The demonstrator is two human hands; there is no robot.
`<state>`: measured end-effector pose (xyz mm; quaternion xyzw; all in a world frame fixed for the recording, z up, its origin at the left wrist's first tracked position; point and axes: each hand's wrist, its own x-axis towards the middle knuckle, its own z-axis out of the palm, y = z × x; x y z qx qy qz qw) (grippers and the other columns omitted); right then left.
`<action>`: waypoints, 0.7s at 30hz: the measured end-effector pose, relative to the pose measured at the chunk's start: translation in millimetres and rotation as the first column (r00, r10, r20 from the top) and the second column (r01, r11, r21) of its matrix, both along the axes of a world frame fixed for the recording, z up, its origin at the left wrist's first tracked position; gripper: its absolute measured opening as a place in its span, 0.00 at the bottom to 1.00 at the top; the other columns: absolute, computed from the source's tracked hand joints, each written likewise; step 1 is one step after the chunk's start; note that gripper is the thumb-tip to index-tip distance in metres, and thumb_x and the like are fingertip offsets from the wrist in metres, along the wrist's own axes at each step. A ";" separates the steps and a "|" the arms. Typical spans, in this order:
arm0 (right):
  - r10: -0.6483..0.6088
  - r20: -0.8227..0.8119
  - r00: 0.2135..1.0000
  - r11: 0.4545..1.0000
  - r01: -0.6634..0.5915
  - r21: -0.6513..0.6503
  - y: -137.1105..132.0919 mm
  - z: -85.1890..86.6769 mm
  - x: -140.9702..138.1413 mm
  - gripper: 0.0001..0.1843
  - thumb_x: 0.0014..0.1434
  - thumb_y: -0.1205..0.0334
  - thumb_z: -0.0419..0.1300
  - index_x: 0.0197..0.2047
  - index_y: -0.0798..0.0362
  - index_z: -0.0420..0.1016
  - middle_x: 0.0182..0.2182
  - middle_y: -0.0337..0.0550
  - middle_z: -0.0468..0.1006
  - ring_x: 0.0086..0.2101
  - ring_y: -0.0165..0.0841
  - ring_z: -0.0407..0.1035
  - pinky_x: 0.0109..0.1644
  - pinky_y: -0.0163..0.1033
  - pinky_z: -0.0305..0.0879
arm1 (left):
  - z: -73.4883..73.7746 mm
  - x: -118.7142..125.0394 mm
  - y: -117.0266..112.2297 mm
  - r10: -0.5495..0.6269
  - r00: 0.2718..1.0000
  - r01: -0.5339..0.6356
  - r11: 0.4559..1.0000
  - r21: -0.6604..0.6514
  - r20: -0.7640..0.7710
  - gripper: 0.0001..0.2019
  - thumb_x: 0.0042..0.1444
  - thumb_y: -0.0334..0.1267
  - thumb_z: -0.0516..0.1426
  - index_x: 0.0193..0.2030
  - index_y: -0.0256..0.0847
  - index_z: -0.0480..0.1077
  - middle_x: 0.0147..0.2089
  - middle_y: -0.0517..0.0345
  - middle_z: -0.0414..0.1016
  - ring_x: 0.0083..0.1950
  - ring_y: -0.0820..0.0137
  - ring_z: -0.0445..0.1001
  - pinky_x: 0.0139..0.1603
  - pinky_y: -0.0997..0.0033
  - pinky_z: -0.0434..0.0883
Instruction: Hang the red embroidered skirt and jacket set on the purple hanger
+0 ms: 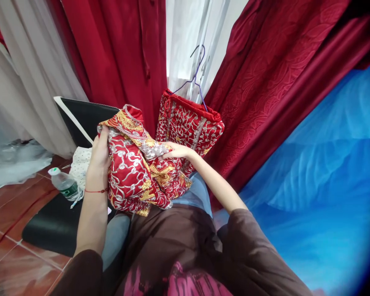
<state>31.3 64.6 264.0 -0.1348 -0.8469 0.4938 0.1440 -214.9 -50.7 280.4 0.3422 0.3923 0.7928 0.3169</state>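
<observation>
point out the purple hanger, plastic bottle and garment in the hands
Purple hanger (195,76): head view, on its wire neck.
Plastic bottle (68,189): head view, on its label.
Held garment (128,170): head view, on silver-patterned red cloth.

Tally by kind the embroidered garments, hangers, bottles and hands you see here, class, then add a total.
Embroidered garments: 2 (held garment, other garment)
Purple hanger: 1
Bottle: 1
Hands: 2 (left hand, right hand)
Total: 6

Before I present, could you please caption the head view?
Left fingers and right fingers hold an embroidered red garment near another garment on a purple hanger.
</observation>
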 end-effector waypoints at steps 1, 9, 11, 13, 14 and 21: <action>0.028 0.034 0.999 0.998 -0.026 -0.054 -2.0 0.7 1.8 0.30 0.46 0.48 0.74 0.49 0.54 0.79 0.46 0.42 0.83 0.43 0.35 0.75 0.57 0.43 0.69 | 1.1 0.9 -0.4 0.014 1.000 -0.014 1.000 0.007 -0.005 0.26 0.49 0.59 0.67 0.44 0.38 0.75 0.43 0.50 0.83 0.56 0.55 0.79 0.60 0.53 0.77; 0.074 0.379 0.922 0.988 -0.015 -0.157 -15.2 19.0 20.7 0.32 0.48 0.29 0.66 0.30 0.54 0.80 0.26 0.38 0.80 0.28 0.31 0.72 0.38 0.38 0.70 | 3.4 4.3 -1.7 0.146 0.988 -0.140 0.982 0.125 -0.040 0.25 0.43 0.57 0.71 0.38 0.39 0.75 0.34 0.60 0.80 0.38 0.68 0.79 0.45 0.69 0.78; -0.067 0.321 0.945 0.998 0.065 0.017 -12.4 31.9 26.7 0.30 0.52 0.32 0.64 0.26 0.54 0.77 0.24 0.36 0.78 0.26 0.29 0.69 0.38 0.38 0.69 | 3.4 -0.8 0.5 0.143 0.987 -0.132 0.983 0.123 -0.078 0.24 0.44 0.57 0.71 0.38 0.38 0.76 0.32 0.61 0.79 0.35 0.71 0.76 0.42 0.73 0.76; -0.277 0.133 0.952 0.956 0.260 0.134 -6.1 48.1 32.2 0.29 0.55 0.33 0.63 0.28 0.54 0.77 0.27 0.38 0.79 0.28 0.30 0.70 0.41 0.40 0.71 | 9.1 -10.5 6.0 0.152 0.972 -0.126 0.981 0.147 -0.179 0.23 0.47 0.56 0.70 0.39 0.38 0.78 0.31 0.63 0.78 0.33 0.74 0.74 0.39 0.77 0.74; -0.368 0.028 0.929 0.920 0.360 0.158 -2.3 57.5 33.9 0.28 0.57 0.34 0.62 0.31 0.54 0.77 0.30 0.40 0.80 0.30 0.31 0.72 0.43 0.42 0.72 | 15.4 -16.8 10.2 0.169 0.953 -0.129 0.977 0.168 -0.252 0.22 0.49 0.55 0.69 0.40 0.38 0.78 0.31 0.64 0.77 0.32 0.76 0.72 0.38 0.79 0.72; -0.399 -0.489 0.776 0.731 0.591 0.341 -6.2 148.2 17.4 0.30 0.65 0.34 0.51 0.41 0.55 0.75 0.40 0.40 0.81 0.46 0.38 0.77 0.48 0.48 0.75 | 113.9 -46.1 39.1 0.293 0.819 -0.100 0.919 0.380 -0.493 0.17 0.62 0.45 0.63 0.39 0.27 0.76 0.27 0.70 0.69 0.31 0.86 0.66 0.45 0.85 0.70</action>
